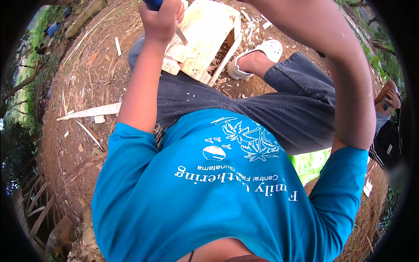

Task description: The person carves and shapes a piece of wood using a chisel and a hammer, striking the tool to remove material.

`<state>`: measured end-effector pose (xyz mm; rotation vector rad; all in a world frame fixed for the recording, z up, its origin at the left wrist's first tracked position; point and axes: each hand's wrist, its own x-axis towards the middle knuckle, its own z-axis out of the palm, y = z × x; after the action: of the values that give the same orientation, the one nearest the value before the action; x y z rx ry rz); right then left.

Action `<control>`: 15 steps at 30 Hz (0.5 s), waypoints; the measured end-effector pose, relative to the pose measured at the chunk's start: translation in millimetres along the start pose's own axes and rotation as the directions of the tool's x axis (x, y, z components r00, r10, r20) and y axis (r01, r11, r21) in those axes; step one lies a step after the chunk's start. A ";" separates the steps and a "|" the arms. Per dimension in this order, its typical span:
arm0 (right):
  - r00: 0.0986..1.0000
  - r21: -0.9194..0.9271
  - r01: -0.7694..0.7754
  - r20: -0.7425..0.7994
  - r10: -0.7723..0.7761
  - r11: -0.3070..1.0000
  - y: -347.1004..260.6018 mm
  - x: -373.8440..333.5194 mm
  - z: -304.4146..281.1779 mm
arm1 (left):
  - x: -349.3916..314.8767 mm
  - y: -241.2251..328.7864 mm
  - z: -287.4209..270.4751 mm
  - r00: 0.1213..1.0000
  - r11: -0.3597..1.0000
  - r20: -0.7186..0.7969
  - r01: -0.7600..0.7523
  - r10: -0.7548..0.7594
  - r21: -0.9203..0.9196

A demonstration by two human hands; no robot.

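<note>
My left hand (162, 19) is closed around the blue handle (153, 4) of a chisel, near the top edge of view. Below the fist, the chisel's flat metal blade (181, 36) slants down to the right, its tip at the surface of a pale, roughly hewn block of wood (208, 28). That block rests on the ground in front of me, beside my legs in dark grey trousers. My right forearm (305, 26) reaches up and across to the top edge, where the hand is cut off.
Wood shavings (251, 26) litter the brown dirt. A pointed pale wood strip (94, 112) lies at left. My foot in a white clog (266, 51) is right of the block. A bright green bag (310, 165) lies by my right side; another person's hand (393, 99) shows at far right.
</note>
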<state>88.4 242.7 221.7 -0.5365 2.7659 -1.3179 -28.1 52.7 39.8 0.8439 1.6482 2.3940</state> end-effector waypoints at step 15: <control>0.994 -0.009 0.098 0.046 -0.098 0.995 -0.1 18.5 2.7 | -8.8 -4.7 -14.2 0.988 0.994 -0.114 0.108 -0.108 -0.006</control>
<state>71.5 234.7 222.3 -0.7019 2.7447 -1.2921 -28.9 39.4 28.7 0.6105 1.6871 2.4083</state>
